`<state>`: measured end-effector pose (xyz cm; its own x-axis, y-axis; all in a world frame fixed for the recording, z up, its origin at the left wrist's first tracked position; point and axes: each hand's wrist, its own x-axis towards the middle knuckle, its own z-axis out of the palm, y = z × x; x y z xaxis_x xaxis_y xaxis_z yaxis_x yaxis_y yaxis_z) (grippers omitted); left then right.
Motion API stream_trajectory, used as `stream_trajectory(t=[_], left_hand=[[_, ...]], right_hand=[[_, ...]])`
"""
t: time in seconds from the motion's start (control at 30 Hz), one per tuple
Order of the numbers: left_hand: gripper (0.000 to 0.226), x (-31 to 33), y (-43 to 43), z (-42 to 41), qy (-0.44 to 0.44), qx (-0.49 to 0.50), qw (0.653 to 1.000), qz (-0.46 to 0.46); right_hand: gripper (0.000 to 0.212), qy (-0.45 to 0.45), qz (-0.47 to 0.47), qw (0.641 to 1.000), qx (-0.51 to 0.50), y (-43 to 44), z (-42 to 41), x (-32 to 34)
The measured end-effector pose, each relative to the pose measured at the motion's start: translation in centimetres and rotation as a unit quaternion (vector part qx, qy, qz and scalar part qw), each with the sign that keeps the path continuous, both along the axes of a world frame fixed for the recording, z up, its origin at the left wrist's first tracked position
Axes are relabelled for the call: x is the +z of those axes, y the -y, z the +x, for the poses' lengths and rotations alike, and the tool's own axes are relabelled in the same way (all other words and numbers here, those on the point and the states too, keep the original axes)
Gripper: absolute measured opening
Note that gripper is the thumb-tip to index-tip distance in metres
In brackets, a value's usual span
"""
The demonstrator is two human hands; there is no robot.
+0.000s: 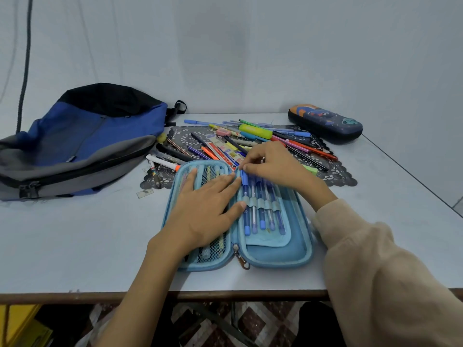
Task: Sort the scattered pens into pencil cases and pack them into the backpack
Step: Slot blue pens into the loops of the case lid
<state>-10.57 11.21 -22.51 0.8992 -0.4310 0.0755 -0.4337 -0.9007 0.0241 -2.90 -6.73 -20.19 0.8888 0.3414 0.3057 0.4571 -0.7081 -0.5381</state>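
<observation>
A pale table (pixel 75 246) with a brown front edge stands against a plain whitish wall (pixel 250 46). A black lace mat (pixel 335 171) lies on the table, and a small clear scrap (pixel 144 193) lies near its left corner. A dark cord (pixel 25 63) hangs at far left. Below the table are a brown-and-white diamond-patterned floor (pixel 253 321) and something yellow (pixel 20 321).
</observation>
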Motion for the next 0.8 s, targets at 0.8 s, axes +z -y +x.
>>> stream_trajectory(t=[0.8], left_hand=[[0.076, 0.1, 0.0, -0.1, -0.007, 0.002, 1.0, -0.001]], right_hand=[[0.018, -0.008, -0.061, 0.996, -0.059, 1.4, 0.3, 0.4]])
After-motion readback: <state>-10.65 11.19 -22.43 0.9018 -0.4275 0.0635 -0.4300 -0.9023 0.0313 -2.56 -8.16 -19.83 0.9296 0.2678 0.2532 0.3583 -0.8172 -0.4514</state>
